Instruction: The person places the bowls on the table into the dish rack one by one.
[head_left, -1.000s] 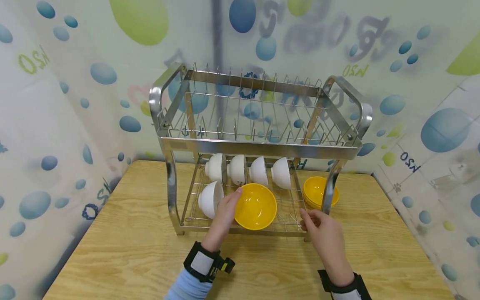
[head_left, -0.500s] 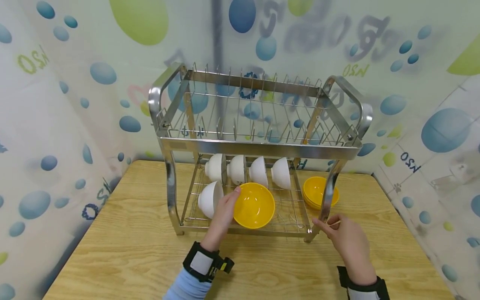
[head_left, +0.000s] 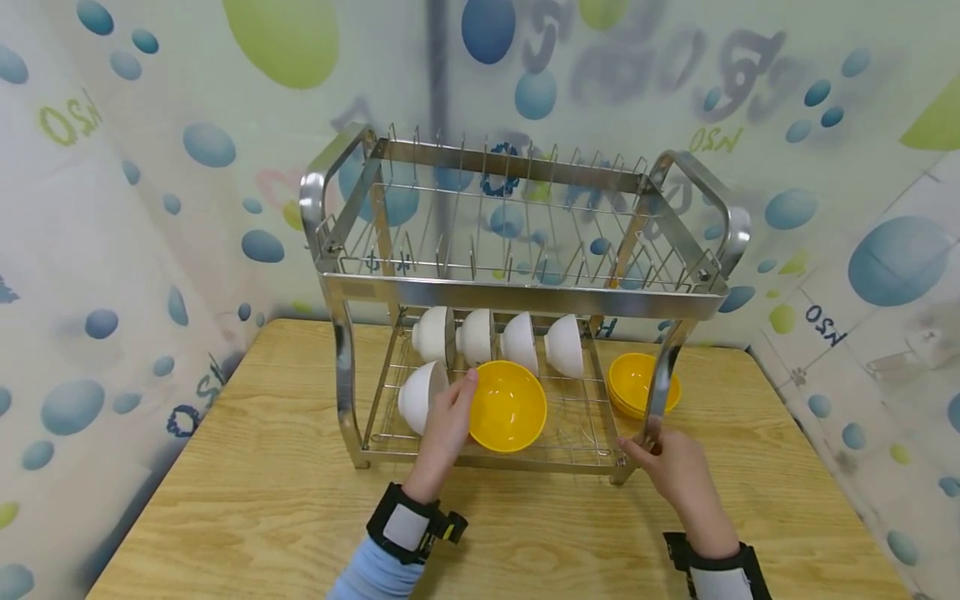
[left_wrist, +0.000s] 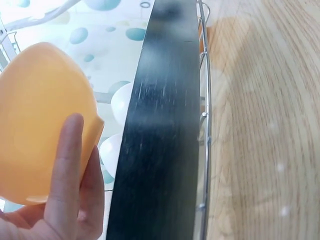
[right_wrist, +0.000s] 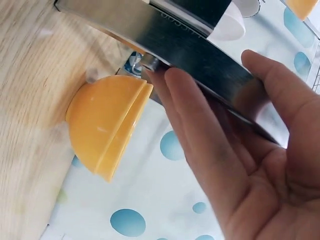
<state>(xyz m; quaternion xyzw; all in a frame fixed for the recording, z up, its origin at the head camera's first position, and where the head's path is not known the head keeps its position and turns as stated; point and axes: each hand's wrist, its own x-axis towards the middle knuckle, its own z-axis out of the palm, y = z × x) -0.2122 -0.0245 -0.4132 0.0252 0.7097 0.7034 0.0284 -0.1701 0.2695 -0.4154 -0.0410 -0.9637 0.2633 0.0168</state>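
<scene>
A yellow bowl (head_left: pixel 508 407) is held by my left hand (head_left: pixel 446 421) in front of the lower shelf, its inside facing me. In the left wrist view the fingers lie along the bowl's (left_wrist: pixel 45 120) outer side. My right hand (head_left: pixel 678 471) grips the front right leg (head_left: pixel 660 387) of the metal dish rack near its foot. The right wrist view has the thumb on one side of the leg (right_wrist: pixel 205 57) and the fingers on the other. Several white bowls (head_left: pixel 476 337) stand on edge in the lower tier's back row, and another white bowl (head_left: pixel 420 400) stands at front left.
Two stacked yellow bowls (head_left: pixel 633 379) sit on the wooden table (head_left: pixel 247 500), right of the rack. The rack's upper tier (head_left: pixel 517 296) with its upright wires rises above the hands. A patterned curtain (head_left: pixel 637 83) hangs behind.
My right hand has moved right from the lower shelf's front corner to the rack's front right leg and now grips it. The held bowl has shifted slightly up and left.
</scene>
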